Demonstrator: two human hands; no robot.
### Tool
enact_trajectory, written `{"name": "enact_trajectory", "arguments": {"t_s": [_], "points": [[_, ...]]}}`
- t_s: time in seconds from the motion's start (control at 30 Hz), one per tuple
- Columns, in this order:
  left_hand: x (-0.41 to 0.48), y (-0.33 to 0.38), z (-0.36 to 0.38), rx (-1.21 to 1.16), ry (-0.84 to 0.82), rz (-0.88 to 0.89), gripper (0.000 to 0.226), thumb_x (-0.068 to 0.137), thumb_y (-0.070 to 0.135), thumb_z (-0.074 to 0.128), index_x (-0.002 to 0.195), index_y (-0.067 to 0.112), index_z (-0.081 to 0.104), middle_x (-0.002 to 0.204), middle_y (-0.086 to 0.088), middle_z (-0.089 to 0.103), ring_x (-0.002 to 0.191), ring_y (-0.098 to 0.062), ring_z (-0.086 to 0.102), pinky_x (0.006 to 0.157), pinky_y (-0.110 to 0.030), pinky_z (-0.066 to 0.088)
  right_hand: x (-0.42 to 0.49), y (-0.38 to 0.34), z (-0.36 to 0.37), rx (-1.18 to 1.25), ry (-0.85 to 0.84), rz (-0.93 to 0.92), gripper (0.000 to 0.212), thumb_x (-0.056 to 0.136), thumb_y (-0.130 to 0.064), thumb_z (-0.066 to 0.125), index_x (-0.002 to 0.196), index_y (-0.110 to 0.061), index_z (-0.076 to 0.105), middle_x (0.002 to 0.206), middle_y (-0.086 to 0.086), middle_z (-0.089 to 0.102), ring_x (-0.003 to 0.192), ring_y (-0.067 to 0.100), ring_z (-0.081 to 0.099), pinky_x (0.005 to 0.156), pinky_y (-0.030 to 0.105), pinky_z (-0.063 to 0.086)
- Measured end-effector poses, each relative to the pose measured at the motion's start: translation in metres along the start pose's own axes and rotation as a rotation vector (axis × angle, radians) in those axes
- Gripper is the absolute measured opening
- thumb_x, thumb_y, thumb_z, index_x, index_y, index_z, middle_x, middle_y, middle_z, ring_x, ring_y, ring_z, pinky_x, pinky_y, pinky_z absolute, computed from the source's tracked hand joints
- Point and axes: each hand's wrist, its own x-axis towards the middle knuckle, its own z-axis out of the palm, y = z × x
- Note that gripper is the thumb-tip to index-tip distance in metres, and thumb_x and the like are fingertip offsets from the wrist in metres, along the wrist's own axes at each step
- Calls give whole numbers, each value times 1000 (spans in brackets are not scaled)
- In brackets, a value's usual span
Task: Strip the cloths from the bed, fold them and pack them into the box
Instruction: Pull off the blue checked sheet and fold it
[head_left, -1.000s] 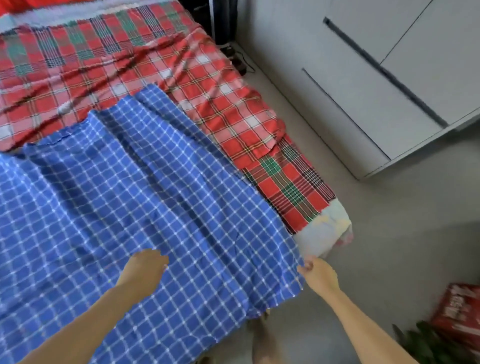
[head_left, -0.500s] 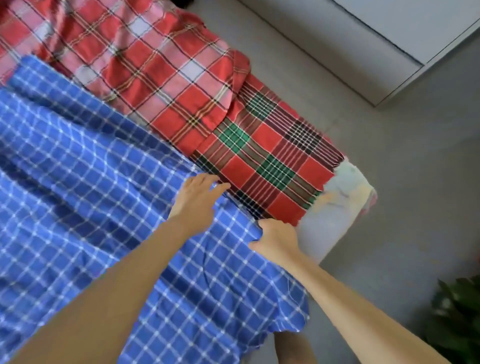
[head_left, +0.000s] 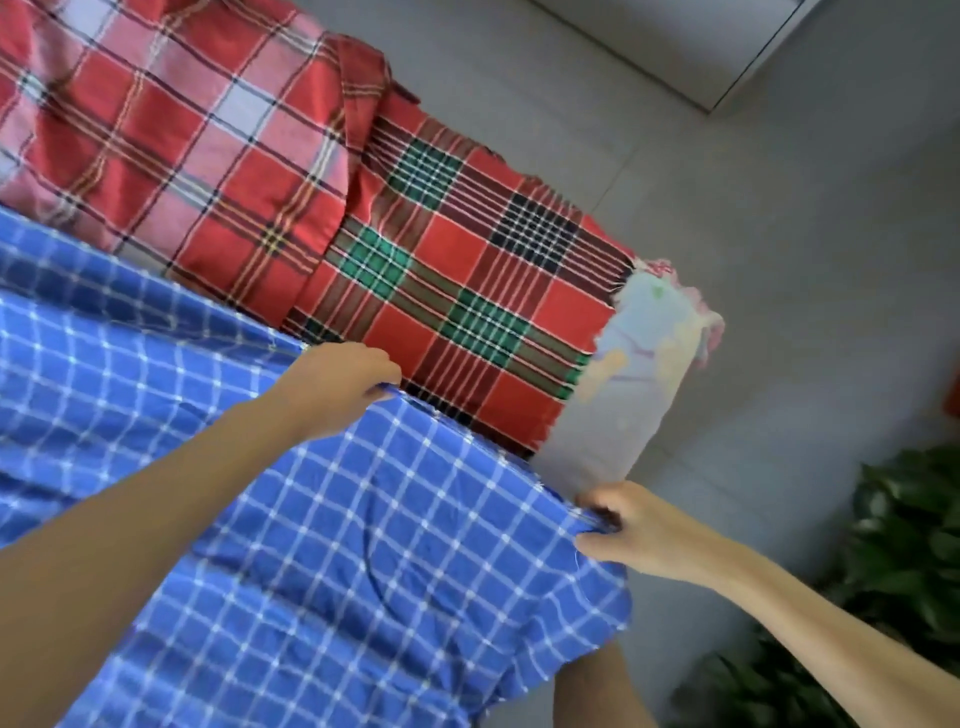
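Blue checked cloth (head_left: 395, 545) lies as the top layer across the near part of the bed (head_left: 628, 395), its far edge running slantwise toward the bed's near corner, a flap drooping over the near edge. Under it: red plaid cloth (head_left: 208, 156) toward the bed's far side, and a red-and-green plaid cloth (head_left: 467, 291) reaching the corner, where the pale printed bed cover shows bare. Left hand (head_left: 337, 384) sits on the blue cloth's far edge, fingers curled over the hem and gripping it. Right hand (head_left: 639, 530) is at the same hem, close to the bed's corner, fingers and thumb pinching a bunched bit of fabric. The stretch of hem between the two hands looks taut. Judgement: thin woven cotton, light, limp and creased, not slippery. It will sag and fold on itself wherever it is not held, and could drag the plaid layers with it if pulled flat along the bed. Best taken at the hem or the corners, hands well apart, and lifted clear, not slid. Nothing fragile here. Beyond the bed there is grey floor (head_left: 779, 260), a potted plant (head_left: 909, 545) near the right arm, and a pale cabinet (head_left: 675, 41) at the far side. Box not in sight from this angle.
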Motion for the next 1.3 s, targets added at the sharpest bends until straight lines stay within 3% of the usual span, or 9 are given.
{"name": "enact_trajectory", "arguments": {"t_s": [0.13, 0.23, 0.37, 0.53, 0.67, 0.83, 1.03, 1.17, 1.3], "points": [[9, -5, 6, -35, 16, -14, 19, 98, 22, 48, 106, 13, 63, 100, -4, 63, 94, -26, 55, 76, -37, 42, 5, 22, -3, 19, 20, 109, 14, 81, -21, 66, 81, -13, 55, 69, -5, 50, 57, 8, 43, 56, 27, 33], [15, -3, 9, 4, 12, -12, 19, 97, 25, 49, 98, 12, 63, 93, -4, 63, 89, -27, 55, 75, -39, 43, 5, 41, -9, -459, 125, 230, 38, 90, -27, 55, 61, -18, 33, 60, -1, 36, 60, 16, 37, 50, 28, 22], [15, 0, 9, 20, 44, -21, 16, 95, 28, 55, 96, 14, 64, 91, -4, 65, 87, -26, 55, 77, -38, 42, 9, 29, -5, -820, 210, 338, 43, 97, -23, 45, 61, -21, 21, 64, -7, 31, 75, 26, 46, 47, 25, 15], [-5, -21, 2, -45, 270, 35, 39, 64, 21, 86, 96, 9, 69, 86, -10, 64, 80, -34, 61, 70, -44, 49, 28, -48, -3, -1029, 288, 345, 32, 90, -21, 57, 69, -23, 34, 61, -8, 32, 64, 18, 38, 69, 31, 24], [-28, -47, -5, -15, 369, -163, 38, 60, 10, 86, 93, 7, 68, 87, -13, 64, 81, -36, 63, 72, -46, 50, 56, -126, -2, -1004, 368, 128, 23, 89, -23, 61, 82, -21, 39, 78, -5, 52, 78, 19, 50, 75, 32, 28], [-66, -122, 5, 94, 244, -325, 39, 45, -2, 79, 79, 14, 69, 73, -5, 63, 66, -30, 64, 62, -39, 48, 136, -215, 21, -761, 365, -318, 13, 94, -22, 56, 85, -12, 56, 80, 3, 57, 77, 26, 54, 67, 32, 37], [-83, -180, -1, 174, 79, -503, 29, 96, 24, 35, 115, 25, 58, 115, 4, 60, 105, -23, 58, 90, -34, 31, 232, -295, 75, -768, 256, -366, 18, 90, 2, 44, 103, -6, 55, 103, 14, 59, 100, 30, 58, 68, 33, 34], [-96, -223, -6, 217, 7, -570, 24, 95, 28, 36, 109, 25, 56, 113, 5, 59, 105, -22, 56, 92, -37, 29, 279, -341, 98, -861, 218, -382, 22, 94, -7, 49, 115, -3, 54, 119, 15, 60, 112, 30, 57, 86, 35, 44], [-110, -251, -12, 226, -114, -533, 26, 87, 33, 39, 96, 27, 63, 95, 7, 66, 89, -18, 55, 78, -35, 25, 299, -360, 107, -895, 82, -264, 31, 91, -30, 60, 109, -6, 55, 114, 12, 60, 115, 31, 56, 86, 35, 45]]}}
